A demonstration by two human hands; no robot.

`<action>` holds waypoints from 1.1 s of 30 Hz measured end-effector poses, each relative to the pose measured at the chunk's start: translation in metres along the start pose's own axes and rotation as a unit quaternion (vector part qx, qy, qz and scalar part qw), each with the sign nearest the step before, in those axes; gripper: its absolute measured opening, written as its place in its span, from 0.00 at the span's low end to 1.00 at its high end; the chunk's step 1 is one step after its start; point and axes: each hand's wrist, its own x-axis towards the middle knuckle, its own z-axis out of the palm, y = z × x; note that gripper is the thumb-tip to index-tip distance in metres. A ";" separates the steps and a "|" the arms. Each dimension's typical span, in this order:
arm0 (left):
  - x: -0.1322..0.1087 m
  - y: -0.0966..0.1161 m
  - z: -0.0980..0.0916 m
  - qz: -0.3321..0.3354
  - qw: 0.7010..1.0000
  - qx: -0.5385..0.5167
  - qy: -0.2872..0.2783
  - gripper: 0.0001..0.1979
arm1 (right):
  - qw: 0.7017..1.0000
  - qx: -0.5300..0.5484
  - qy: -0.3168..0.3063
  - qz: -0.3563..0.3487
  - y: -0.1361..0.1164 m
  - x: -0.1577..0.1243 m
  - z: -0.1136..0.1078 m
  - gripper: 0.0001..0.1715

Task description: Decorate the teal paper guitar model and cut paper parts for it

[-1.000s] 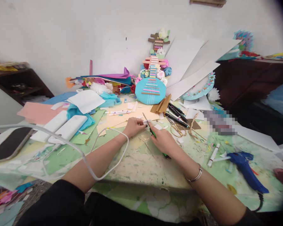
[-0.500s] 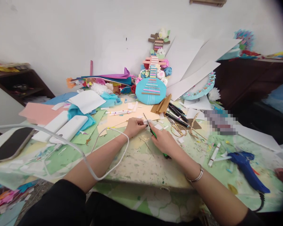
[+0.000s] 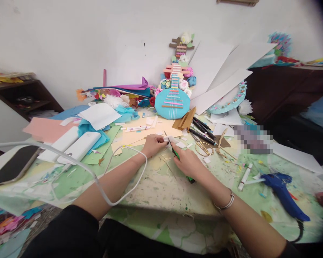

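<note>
My left hand point(image 3: 154, 144) rests on the table with its fingers pinched on a small white paper strip point(image 3: 171, 139). My right hand point(image 3: 187, 162) is wrapped round a green-handled cutting tool point(image 3: 188, 177), whose tip meets the strip beside the left fingertips. A thin stick point(image 3: 165, 134) pokes up between the two hands. Both hands lie over a peach paper sheet point(image 3: 140, 135) on a green, paint-spotted table point(image 3: 161, 190). A silver bangle point(image 3: 226, 204) circles my right wrist.
A white cable point(image 3: 102, 190) loops over my left forearm. Two white power banks point(image 3: 78, 147) and a phone point(image 3: 13, 165) lie left. Gold scissors point(image 3: 201, 147), black pens point(image 3: 201, 129), a glue stick point(image 3: 244, 175) and a blue glue gun point(image 3: 282, 193) lie right. A blue paper guitar point(image 3: 172, 102) leans on the wall.
Both hands stay almost in place at the strip; my right hand has shifted very slightly. Nothing else has moved.
</note>
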 end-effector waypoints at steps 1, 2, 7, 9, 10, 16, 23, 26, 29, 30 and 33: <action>0.000 0.001 0.000 -0.001 1.000 0.000 -0.001 0.08 | 1.000 0.001 -0.001 0.000 0.000 0.000 0.000 0.36; 0.000 0.001 0.000 -0.001 1.000 0.001 -0.001 0.08 | 1.000 0.001 0.000 0.000 0.000 -0.001 0.000 0.36; 0.000 0.001 0.000 0.001 1.000 0.007 -0.003 0.09 | 1.000 0.008 -0.003 -0.005 0.000 -0.003 -0.002 0.36; 0.000 0.000 0.000 0.000 1.000 0.009 -0.002 0.09 | 1.000 0.010 -0.008 -0.004 0.000 -0.004 -0.003 0.36; 0.000 -0.001 0.000 0.000 1.000 0.008 -0.002 0.09 | 1.000 0.011 -0.010 -0.005 0.001 -0.004 -0.003 0.36; -0.001 0.000 0.000 -0.012 1.000 -0.020 0.000 0.09 | 1.000 0.021 -0.017 -0.014 0.004 -0.006 -0.004 0.35; 0.000 -0.001 0.000 -0.015 1.000 -0.009 0.003 0.09 | 0.999 0.034 -0.030 -0.024 0.007 -0.008 -0.006 0.35; 0.000 -0.003 0.001 -0.014 1.000 -0.012 0.002 0.09 | 0.998 0.042 -0.029 -0.025 0.008 -0.009 -0.005 0.35; 0.001 -0.004 0.000 -0.012 1.000 -0.013 -0.001 0.09 | 0.997 0.055 -0.038 -0.025 0.009 -0.010 -0.006 0.35; 0.001 -0.004 0.000 -0.011 1.000 -0.014 -0.003 0.10 | 0.997 0.060 -0.042 -0.025 0.010 -0.010 -0.006 0.35; 0.001 -0.004 0.000 -0.015 1.000 -0.019 -0.006 0.10 | 0.996 0.072 -0.053 -0.027 0.011 -0.010 -0.007 0.35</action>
